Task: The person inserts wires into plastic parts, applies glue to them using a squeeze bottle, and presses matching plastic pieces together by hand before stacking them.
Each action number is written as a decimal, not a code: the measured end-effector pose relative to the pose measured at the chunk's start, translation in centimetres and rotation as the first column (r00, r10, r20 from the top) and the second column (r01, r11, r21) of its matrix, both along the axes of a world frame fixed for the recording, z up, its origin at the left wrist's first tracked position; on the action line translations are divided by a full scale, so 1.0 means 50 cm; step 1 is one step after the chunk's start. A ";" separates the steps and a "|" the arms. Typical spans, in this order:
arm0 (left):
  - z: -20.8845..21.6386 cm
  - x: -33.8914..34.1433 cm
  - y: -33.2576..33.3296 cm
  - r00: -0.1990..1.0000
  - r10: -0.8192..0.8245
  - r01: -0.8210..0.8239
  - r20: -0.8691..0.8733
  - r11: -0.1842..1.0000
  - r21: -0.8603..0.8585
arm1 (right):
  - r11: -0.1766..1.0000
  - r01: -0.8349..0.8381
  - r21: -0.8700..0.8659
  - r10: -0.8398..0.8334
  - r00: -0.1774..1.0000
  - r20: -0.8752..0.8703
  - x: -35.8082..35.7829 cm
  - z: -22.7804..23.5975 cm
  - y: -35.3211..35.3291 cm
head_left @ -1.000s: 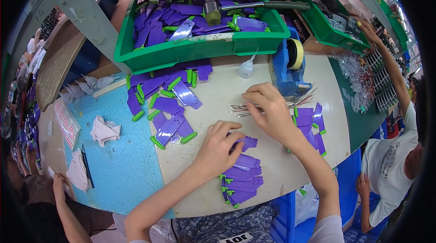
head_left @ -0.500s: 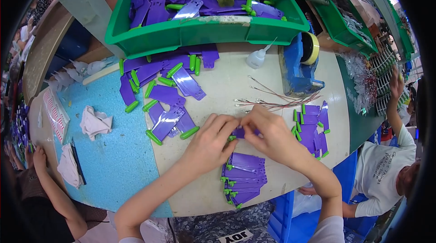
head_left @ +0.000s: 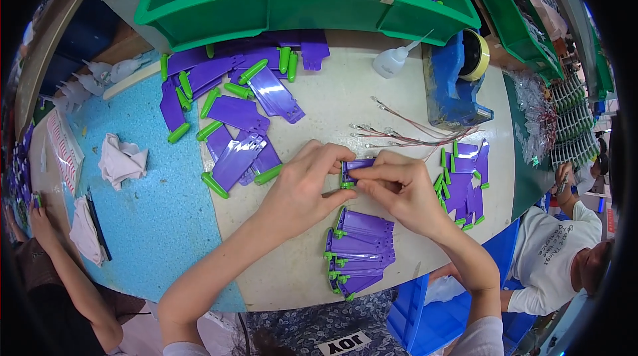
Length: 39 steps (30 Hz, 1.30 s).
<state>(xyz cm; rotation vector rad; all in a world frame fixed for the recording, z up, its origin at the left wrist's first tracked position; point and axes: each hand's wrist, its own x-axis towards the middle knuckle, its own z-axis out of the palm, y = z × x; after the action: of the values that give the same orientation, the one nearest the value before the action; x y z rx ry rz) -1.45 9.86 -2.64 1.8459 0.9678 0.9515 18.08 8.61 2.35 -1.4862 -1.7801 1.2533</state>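
Observation:
Over the middle of the table, both of my hands hold a small purple plastic blade with a green end piece (head_left: 349, 175). My left hand (head_left: 300, 182) pinches its green end between thumb and forefinger. The bent fingers of my right hand (head_left: 407, 191) grip the blade's other side and partly cover it. Just below my hands lies a fanned stack of similar purple blades (head_left: 362, 243), green ends to the left. Thin red and dark wires with small tips (head_left: 412, 135) lie beyond my right hand.
A green bin (head_left: 286, 10) full of purple blades stands at the back. Loose purple blades (head_left: 232, 113) lie left, with more blades (head_left: 465, 186) at right. A white squeeze bottle (head_left: 391, 62) stands near a blue tape dispenser (head_left: 452, 87). A crumpled cloth (head_left: 123, 160) rests on the blue mat (head_left: 173, 223). Co-workers sit both sides.
My view has shifted, so the bin sits higher in the picture. The held blade shows more between my fingers, its green end now visible. At right, a co-worker's raised hand has come down.

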 end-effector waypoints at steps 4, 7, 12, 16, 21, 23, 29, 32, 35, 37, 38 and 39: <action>0.003 0.001 -0.002 1.000 0.015 -0.015 -0.003 1.000 -0.023 | 0.999 -0.005 0.034 0.004 1.000 0.017 -0.001 -0.012 0.001; 0.003 0.004 -0.003 1.000 0.025 -0.025 -0.007 0.999 -0.027 | 0.997 -0.053 0.049 0.050 0.997 0.059 -0.003 -0.003 0.000; -0.002 0.006 -0.003 0.998 0.043 -0.044 0.047 0.999 0.025 | 0.995 -0.065 0.077 0.061 0.997 0.052 -0.021 0.002 0.005; -0.004 0.009 -0.003 0.998 0.058 -0.056 -0.021 0.994 0.092 | 0.969 -0.168 0.182 0.139 0.977 0.162 -0.002 -0.002 0.023; 0.009 0.007 -0.007 0.990 0.100 -0.079 -0.099 0.977 0.197 | 0.976 0.110 0.189 -0.154 0.959 0.237 0.001 -0.019 0.026; 0.010 0.012 -0.007 0.982 0.142 -0.097 -0.125 0.946 0.310 | 0.965 0.134 0.227 -0.184 0.958 0.219 -0.007 -0.026 0.024; -0.003 0.001 0.023 0.973 0.006 0.112 -0.232 0.863 0.492 | 0.964 0.182 0.194 -0.234 0.928 0.289 0.005 -0.011 0.042; 0.000 0.001 0.034 0.978 -0.038 0.136 -0.205 0.863 0.487 | 0.961 0.206 0.185 -0.254 0.920 0.297 0.000 -0.009 0.039; 0.009 0.005 0.037 0.969 -0.087 0.191 -0.233 0.859 0.475 | 0.964 0.176 0.197 -0.236 0.910 0.341 0.004 -0.005 0.035; 0.011 0.004 0.040 0.954 -0.103 0.230 -0.281 0.853 0.469 | 0.964 0.151 0.221 -0.227 0.898 0.376 0.014 -0.002 0.032; 0.013 0.002 0.040 0.937 -0.108 0.260 -0.332 0.850 0.458 | 0.880 0.060 0.471 -0.223 0.928 0.298 0.020 0.008 0.030; 0.016 0.000 0.042 0.939 -0.115 0.267 -0.325 0.839 0.474 | 0.718 -0.021 0.695 -0.195 0.953 0.230 0.026 0.022 0.034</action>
<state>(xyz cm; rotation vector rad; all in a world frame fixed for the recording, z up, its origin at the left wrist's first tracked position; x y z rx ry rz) -1.46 11.96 -1.84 2.5384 0.7057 0.8873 19.38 10.29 3.45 -1.3013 -2.0120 0.2240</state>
